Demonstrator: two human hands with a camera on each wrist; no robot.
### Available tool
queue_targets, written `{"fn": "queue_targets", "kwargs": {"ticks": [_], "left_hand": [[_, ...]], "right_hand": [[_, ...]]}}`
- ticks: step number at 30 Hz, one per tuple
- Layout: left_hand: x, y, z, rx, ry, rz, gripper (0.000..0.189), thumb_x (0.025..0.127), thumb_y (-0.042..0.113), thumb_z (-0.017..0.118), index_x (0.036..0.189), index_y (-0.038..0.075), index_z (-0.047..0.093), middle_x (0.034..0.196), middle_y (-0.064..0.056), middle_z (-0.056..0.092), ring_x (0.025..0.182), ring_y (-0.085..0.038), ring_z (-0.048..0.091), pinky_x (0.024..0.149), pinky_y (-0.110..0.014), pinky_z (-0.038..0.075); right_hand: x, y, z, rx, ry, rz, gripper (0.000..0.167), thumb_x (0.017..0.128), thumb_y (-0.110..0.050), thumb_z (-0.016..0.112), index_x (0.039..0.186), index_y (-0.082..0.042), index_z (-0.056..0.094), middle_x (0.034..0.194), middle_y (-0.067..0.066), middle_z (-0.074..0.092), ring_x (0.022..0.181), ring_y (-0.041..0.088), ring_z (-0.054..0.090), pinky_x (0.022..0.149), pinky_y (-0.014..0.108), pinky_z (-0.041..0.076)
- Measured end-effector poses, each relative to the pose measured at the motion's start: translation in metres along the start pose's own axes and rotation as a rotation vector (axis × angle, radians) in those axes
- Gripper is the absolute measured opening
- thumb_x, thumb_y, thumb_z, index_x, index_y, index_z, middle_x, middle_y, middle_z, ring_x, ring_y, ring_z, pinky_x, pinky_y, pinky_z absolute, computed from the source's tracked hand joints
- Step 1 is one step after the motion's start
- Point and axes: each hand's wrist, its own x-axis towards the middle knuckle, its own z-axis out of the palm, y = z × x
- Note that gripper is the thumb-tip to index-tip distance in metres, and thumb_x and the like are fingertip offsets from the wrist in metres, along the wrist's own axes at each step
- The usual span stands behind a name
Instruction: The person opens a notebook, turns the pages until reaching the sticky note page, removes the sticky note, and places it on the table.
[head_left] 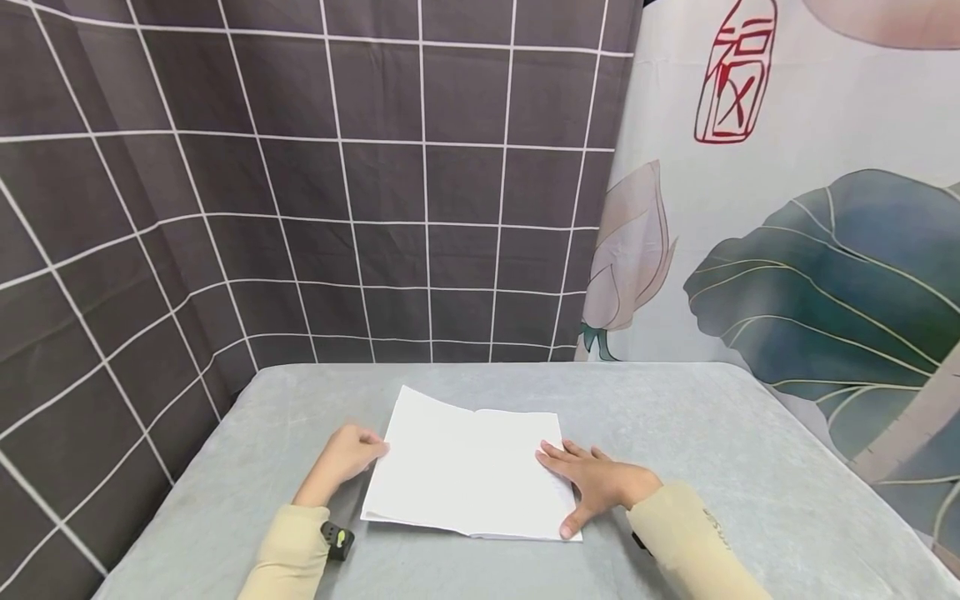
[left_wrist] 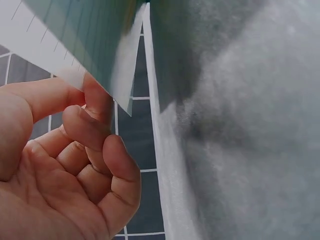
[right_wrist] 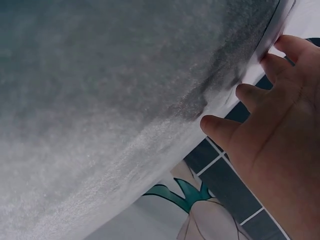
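An open notebook (head_left: 465,475) with white pages lies on the table in the head view, its fold running near the middle. At its left edge, my left hand (head_left: 350,454) pinches a page between thumb and curled fingers. The left wrist view brings out ruled lines on the paper (left_wrist: 52,30), whose corner hangs past the fingertips. My right hand (head_left: 596,483) rests with spread fingers on the notebook's right edge, thumb at the near right corner. In the right wrist view, that hand's fingers (right_wrist: 220,127) are extended, and most of the notebook is out of sight.
A grey cloth-covered table (head_left: 750,467) extends around the notebook. Behind it hangs a dark curtain (head_left: 382,183) with a white grid, and a white cloth (head_left: 675,108) printed with a lotus bud and leaf stands at the right. A dark band (head_left: 337,540) is on the left wrist.
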Motion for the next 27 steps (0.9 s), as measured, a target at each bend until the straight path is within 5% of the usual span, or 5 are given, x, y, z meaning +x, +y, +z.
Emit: {"fn": "queue_targets", "kwargs": {"ticks": [27], "left_hand": [[-0.0030, 0.0022, -0.0034, 0.082, 0.034, 0.028, 0.018, 0.084, 0.019, 0.066, 0.083, 0.001, 0.070, 0.070, -0.004, 0.064, 0.067, -0.016, 0.056, 0.062, -0.031, 0.046]], "right_hand": [[0.0025, 0.0058, 0.0071, 0.029, 0.054, 0.000, 0.102, 0.067, -0.052, 0.078, 0.149, -0.009, 0.033, 0.158, 0.012, 0.025, 0.146, 0.044, 0.013, 0.109, 0.067, 0.012]]}}
